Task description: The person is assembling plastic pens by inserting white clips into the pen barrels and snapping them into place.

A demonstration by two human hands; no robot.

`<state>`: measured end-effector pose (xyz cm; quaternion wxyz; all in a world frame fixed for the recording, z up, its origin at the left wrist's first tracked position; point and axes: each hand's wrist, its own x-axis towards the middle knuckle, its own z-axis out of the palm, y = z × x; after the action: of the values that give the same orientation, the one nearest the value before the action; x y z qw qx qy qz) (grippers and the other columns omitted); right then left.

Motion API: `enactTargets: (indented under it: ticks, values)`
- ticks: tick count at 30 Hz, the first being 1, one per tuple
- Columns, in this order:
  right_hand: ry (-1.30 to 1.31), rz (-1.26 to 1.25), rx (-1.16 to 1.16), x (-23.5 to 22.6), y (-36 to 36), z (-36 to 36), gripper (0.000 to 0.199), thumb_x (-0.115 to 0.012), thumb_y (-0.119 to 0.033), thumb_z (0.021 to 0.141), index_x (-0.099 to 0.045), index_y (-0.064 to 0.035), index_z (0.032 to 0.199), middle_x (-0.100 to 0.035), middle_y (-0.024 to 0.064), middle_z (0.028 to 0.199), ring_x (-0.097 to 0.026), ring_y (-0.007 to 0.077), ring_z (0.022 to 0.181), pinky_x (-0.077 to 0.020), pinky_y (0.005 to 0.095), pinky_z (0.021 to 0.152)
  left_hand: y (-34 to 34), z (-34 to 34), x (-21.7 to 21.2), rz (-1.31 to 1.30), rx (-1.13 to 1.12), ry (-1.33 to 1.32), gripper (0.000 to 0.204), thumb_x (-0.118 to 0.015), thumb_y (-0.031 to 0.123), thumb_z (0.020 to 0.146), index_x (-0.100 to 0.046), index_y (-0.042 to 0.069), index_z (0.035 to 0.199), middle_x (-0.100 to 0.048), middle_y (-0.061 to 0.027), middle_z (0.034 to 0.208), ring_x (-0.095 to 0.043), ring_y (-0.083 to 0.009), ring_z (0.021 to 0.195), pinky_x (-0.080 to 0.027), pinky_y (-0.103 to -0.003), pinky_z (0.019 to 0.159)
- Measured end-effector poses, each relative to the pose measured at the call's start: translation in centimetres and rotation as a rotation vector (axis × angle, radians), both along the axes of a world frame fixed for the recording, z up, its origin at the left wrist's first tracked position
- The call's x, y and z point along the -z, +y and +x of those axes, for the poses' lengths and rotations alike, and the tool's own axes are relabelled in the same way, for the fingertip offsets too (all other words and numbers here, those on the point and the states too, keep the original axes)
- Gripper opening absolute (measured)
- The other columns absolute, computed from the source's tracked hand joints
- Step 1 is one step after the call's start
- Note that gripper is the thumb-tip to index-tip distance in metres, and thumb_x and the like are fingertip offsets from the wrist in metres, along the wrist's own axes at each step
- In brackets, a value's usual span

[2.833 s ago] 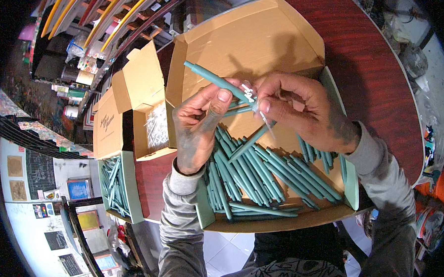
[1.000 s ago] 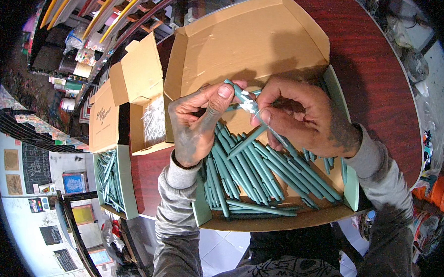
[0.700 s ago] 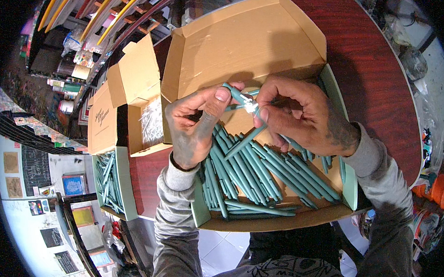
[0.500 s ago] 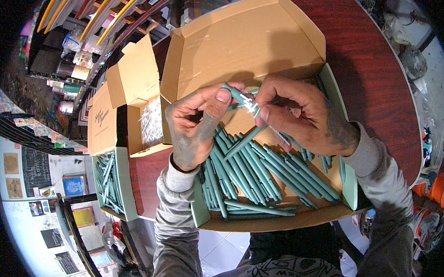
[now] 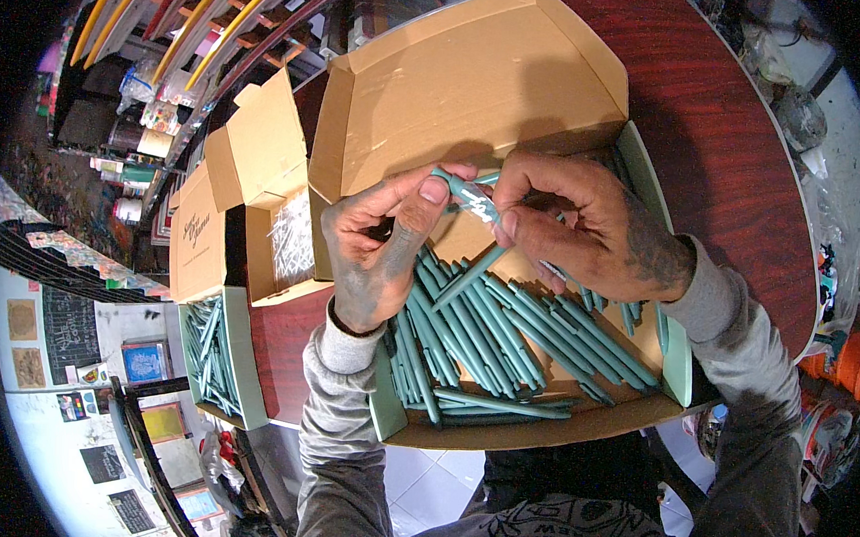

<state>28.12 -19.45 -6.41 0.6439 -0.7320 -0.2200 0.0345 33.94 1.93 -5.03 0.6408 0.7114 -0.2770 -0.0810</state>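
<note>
Between my two hands is a teal pen barrel with white printing, raised over an open cardboard box. My left hand pinches its far-left end between thumb and fingers. My right hand is closed at the opposite end, thumb and fingertips pressed together there. A slender pale piece pokes out below the right hand's fingers; the rest of it is hidden. Under both hands, many teal pen barrels lie in the box, mostly side by side and slanting.
Left of the box stands a smaller open carton holding small white pieces. Nearer me, a pale green box contains more teal barrels. The dark red table curves away on the right. Shelving with jars is at far left.
The pale slender piece below my right hand shows much shorter now. My right hand has shifted slightly, and the barrel's printed side has turned a little. My left hand keeps its grip.
</note>
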Motion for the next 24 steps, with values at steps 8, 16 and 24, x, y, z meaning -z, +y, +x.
enactTargets:
  ticks: [8, 16, 24]
  values:
    - [-0.02, -0.015, 0.024, 0.44, -0.1, 0.2, 0.016, -0.052, -0.018, 0.1, -0.05, -0.0038, 0.092, -0.051, 0.0007, 0.078, -0.051, 0.0024, 0.052, -0.0413, 0.0183, 0.043, -0.09, -0.11, -0.07, -0.02, 0.006, -0.007, 0.027, -0.064, 0.02, 0.095, -0.07, -0.002, 0.109, -0.071, -0.0082, 0.097, -0.062, -0.0105, 0.087, -0.048, -0.024, 0.081]
    - [-0.053, -0.003, 0.021, 0.9, -0.05, 0.29, 0.017, -0.052, -0.018, 0.1, -0.049, -0.0028, 0.092, -0.052, 0.0023, 0.081, -0.052, 0.0034, 0.052, -0.0428, 0.0187, 0.044, -0.15, -0.02, 0.21, -0.006, -0.011, -0.049, 0.025, -0.063, 0.017, 0.095, -0.069, -0.003, 0.108, -0.071, -0.0087, 0.1, -0.062, -0.0101, 0.088, -0.049, -0.023, 0.08]
    - [-0.061, -0.013, 0.02, 0.61, -0.15, 0.13, 0.015, -0.051, -0.016, 0.099, -0.048, -0.0029, 0.092, -0.052, 0.002, 0.079, -0.051, 0.0032, 0.052, -0.0426, 0.0188, 0.044, 0.02, -0.07, 0.14, 0.015, -0.017, 0.003, 0.024, -0.063, 0.018, 0.095, -0.07, -0.002, 0.106, -0.071, -0.0084, 0.099, -0.062, -0.0103, 0.088, -0.048, -0.024, 0.082]
